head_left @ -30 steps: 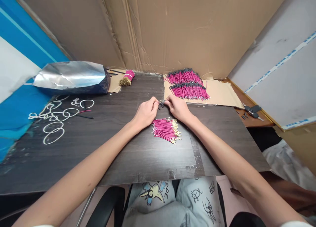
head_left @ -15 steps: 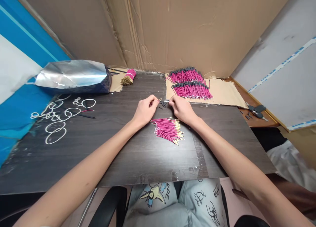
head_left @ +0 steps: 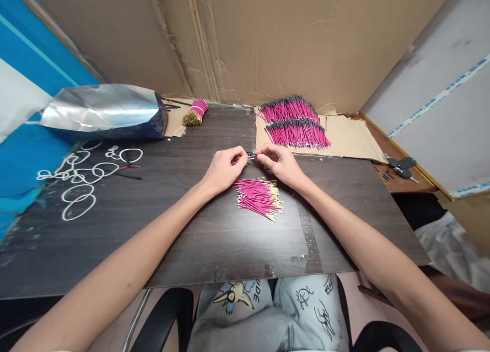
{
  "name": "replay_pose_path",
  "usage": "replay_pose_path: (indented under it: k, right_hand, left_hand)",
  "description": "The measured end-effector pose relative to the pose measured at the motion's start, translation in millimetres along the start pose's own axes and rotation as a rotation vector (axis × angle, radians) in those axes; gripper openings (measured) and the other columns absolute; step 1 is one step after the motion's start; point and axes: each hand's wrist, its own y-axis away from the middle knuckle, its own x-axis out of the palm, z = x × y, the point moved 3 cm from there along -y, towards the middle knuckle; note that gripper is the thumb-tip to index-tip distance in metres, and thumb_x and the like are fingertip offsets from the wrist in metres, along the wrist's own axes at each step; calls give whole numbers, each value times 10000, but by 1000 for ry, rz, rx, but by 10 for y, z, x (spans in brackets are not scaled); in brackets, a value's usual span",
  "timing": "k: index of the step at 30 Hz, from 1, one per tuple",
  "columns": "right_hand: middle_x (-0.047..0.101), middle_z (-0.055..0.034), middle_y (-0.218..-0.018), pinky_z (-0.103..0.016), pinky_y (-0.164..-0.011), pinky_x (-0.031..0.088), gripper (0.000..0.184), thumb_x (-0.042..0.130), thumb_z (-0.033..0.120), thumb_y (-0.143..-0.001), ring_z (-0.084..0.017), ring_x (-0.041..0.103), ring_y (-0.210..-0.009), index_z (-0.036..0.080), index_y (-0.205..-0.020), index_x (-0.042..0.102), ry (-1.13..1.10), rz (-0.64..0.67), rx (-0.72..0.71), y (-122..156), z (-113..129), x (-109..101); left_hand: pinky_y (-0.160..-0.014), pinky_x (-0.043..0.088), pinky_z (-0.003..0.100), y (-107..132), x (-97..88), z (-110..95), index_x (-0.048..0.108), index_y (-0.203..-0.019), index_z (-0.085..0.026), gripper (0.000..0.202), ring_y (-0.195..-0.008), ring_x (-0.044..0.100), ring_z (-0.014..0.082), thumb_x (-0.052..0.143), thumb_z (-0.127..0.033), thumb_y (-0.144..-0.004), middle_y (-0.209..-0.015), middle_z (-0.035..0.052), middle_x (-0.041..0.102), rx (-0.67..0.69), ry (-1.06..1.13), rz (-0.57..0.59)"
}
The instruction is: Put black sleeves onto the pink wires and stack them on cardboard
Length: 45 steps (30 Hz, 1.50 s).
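My left hand (head_left: 226,169) is closed in a pinch round a few short pink wires (head_left: 236,161), their thin bare tips pointing right. Fingers together, my right hand (head_left: 282,164) faces it just beyond those tips; a small dark piece seems to be at its fingertips, too tiny to make out surely. Short black sleeves lie on the table under the fingertips, partly hidden. Nearer me, below both hands, lies a loose pile of pink wires (head_left: 255,197) with gold-coloured ends toward the right.
Two rows of pink wires with black ends (head_left: 298,134) lie on a cardboard sheet (head_left: 352,137). A tied wire bundle (head_left: 195,113) lies at the back, beside a silver bag (head_left: 103,112). White rubber bands (head_left: 78,194) are scattered left. Cutters (head_left: 401,167) rest at far right.
My right hand has changed its pinch and its fingertips have come closer to the wire tips in my left hand. The camera view has shifted slightly.
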Motion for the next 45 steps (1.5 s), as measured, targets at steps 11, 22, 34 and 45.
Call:
replay_pose_path:
  k: [11, 22, 34, 45]
  right_hand:
    - [687, -34, -888, -320, -718, 488, 149, 631, 326, -934, -163, 611, -797, 194, -1001, 648, 18, -5, 1, -4, -22, -3]
    - [694, -40, -906, -330, -737, 500, 134, 653, 289, -909, -169, 627, -821, 191, -999, 656, -16, -21, -36, 5, -39, -10]
    - [684, -29, -896, -306, -705, 482, 150, 688, 307, -890, -158, 608, -808, 185, -975, 668, -57, -29, -32, 10, -13, -15]
    - [675, -14, -800, -304, -673, 470, 151, 724, 306, -852, -147, 594, -719, 187, -915, 656, -58, -29, -28, 26, 22, -6]
  left_hand:
    - [-634, 375, 280, -9, -1, 20, 664, -780, -170, 221, -630, 510, 138, 515, -278, -901, -688, -9, 630, -5, 3, -3]
    - [-637, 373, 280, -6, 19, 16, 662, -788, -165, 247, -629, 511, 138, 510, -302, -927, -704, 0, 642, 10, 11, 33]
    - [-626, 351, 274, -15, 37, 34, 681, -801, -160, 250, -620, 495, 131, 526, -311, -924, -695, -8, 634, 4, 13, 50]
    - [-622, 349, 266, -4, 44, -4, 677, -807, -158, 237, -606, 465, 124, 526, -300, -923, -675, -17, 602, 41, -21, 65]
